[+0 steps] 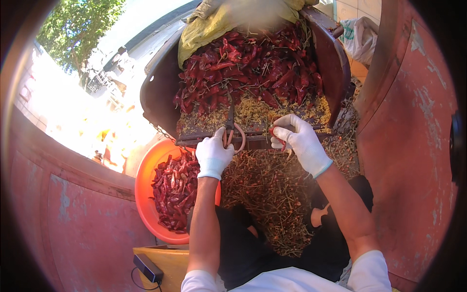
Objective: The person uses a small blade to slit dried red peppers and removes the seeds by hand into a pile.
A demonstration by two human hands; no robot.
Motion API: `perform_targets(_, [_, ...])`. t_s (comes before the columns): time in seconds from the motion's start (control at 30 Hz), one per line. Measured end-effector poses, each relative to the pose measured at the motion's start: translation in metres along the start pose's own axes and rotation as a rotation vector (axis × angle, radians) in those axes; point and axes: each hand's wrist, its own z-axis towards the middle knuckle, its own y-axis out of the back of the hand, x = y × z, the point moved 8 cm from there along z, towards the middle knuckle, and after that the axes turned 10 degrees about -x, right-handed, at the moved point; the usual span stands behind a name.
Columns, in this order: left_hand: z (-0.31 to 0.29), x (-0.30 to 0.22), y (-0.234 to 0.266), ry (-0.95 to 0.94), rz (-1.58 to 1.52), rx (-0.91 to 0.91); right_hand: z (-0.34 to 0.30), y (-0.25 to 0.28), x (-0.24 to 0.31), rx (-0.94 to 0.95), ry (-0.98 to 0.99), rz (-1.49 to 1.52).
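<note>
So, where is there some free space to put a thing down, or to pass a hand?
Little is bare. The tray is heaped with dried chillies; only its seed-strewn front strip, between the left hand on the scissors and the right hand, is low. The orange basin is mostly full, and stems cover the ground.

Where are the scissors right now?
The scissors are in the left hand, just left of centre, blades pointing up into the dried chilli pile.

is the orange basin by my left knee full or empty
Partly full. The orange basin holds a heap of dried red chillies, but bare orange wall still shows along its left side and rim.
</note>
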Motion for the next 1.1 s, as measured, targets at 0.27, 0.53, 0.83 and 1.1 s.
perform_targets(0.27, [-0.009,-0.016,0.023,0.256,-1.584,0.168,0.004,0.007,0.01,-0.003,0.027,0.125])
perform_targets(0.53, [-0.031,-0.081,0.027,0.178,-1.704,0.335,-0.002,0.0,0.016,0.033,0.083,0.076])
perform_targets(0.83, [-0.027,-0.064,0.03,0.252,-1.242,0.108,-0.003,0.0,0.02,0.048,0.159,-0.025])
perform_targets(1.1, [-0.035,-0.088,0.048,-0.297,-0.553,-0.137,-0.004,-0.008,0.016,0.071,0.121,0.002])
